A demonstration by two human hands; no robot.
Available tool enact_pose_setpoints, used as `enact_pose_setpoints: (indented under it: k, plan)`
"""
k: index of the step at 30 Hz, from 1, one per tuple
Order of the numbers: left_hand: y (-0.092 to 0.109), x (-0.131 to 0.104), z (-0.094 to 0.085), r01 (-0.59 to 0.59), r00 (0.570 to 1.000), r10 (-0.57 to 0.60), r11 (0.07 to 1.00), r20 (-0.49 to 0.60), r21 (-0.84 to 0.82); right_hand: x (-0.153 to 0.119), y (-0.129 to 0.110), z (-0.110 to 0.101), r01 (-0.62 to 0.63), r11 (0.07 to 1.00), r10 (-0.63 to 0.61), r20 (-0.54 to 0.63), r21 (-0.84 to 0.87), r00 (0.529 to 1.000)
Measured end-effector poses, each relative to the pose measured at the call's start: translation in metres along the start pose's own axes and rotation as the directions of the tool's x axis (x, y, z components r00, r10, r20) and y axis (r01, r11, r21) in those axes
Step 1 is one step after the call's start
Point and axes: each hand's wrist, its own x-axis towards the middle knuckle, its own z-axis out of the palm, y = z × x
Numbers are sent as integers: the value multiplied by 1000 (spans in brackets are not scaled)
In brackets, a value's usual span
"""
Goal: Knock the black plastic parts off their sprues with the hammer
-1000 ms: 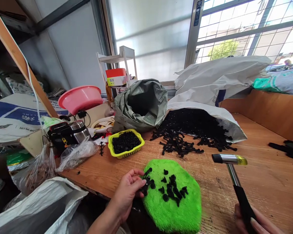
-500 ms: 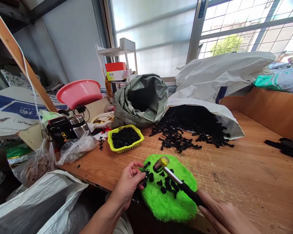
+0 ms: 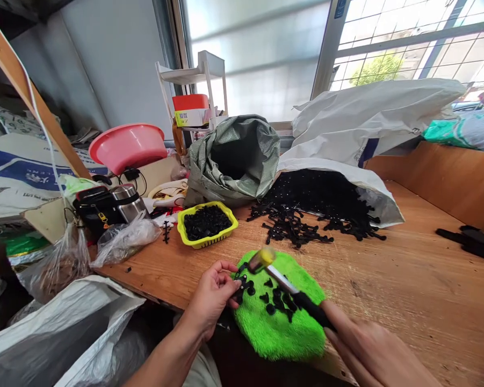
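Observation:
My right hand (image 3: pixel 352 336) is wrapped round the black grip of a hammer (image 3: pixel 284 280). The hammer's yellow-and-dark head is blurred and hangs over the left part of a bright green cloth (image 3: pixel 277 338). My left hand (image 3: pixel 215 287) pinches a small black plastic part (image 3: pixel 242 284) with pale dots at the cloth's left edge, close by the hammer head. Several loose black pieces (image 3: pixel 280 301), some round-ended, lie on the middle of the cloth. My left fingers partly hide the pinched part.
A yellow basket (image 3: pixel 181 236) of small black pieces stands behind my left hand. Black branched parts (image 3: pixel 318 199) spill from a white sack (image 3: pixel 389 207); beside it slumps a grey-green sack (image 3: pixel 201 177). A plastic bag (image 3: pixel 127 242) and a steel flask (image 3: pixel 129 201) sit at left.
The hammer head has shifted slightly left and up, towards the pinched part, and its grip has moved with my right hand. My left hand keeps its pinch. The whole view has tilted a little.

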Motion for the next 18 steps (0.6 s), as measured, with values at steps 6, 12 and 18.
enact_pose_setpoints:
  k: [6, 12, 18]
  plan:
    - [1, 0, -1, 40, 999, -40, 999, -1, 8, 8, -2, -7, 60, 995, -60, -1, -77, 998]
    - [-1, -1, 0, 26, 1000, -26, 999, 10, 21, 5, -4, -3, 109, 988, -107, 22, -107, 994]
    - [1, 1, -4, 34, 998, -40, 994, 54, 107, -3, -2, 7, -26, 996, 41, 178, -83, 983]
